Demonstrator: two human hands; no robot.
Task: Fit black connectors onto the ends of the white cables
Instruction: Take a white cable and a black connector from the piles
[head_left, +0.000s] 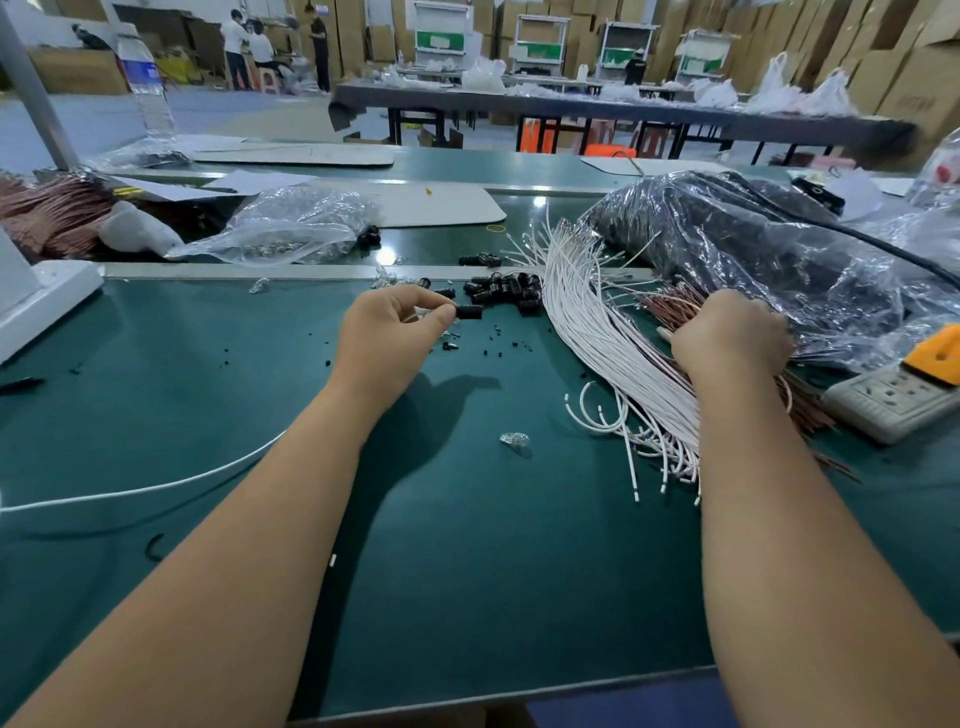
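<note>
Connector (469, 312), one black barrel, sits pinched at the tips of the left hand (387, 332), its long axis lying left-right and its free end pointing right toward the cables. Farther right, a loose heap of black connectors (506, 292), too many to count, lies just beyond. White cables (597, 332), dozens, fan near-to-far; the right hand (732, 335) curls into them, nearer their ends.

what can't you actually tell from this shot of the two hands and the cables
Head view only:
- Right hand: fingers buried in the white cable bundle; grip hidden.
- Small black cylindrical connector pinched by left hand: too small for detail.
- Clear plastic bag: glare hides its dark contents.
</note>
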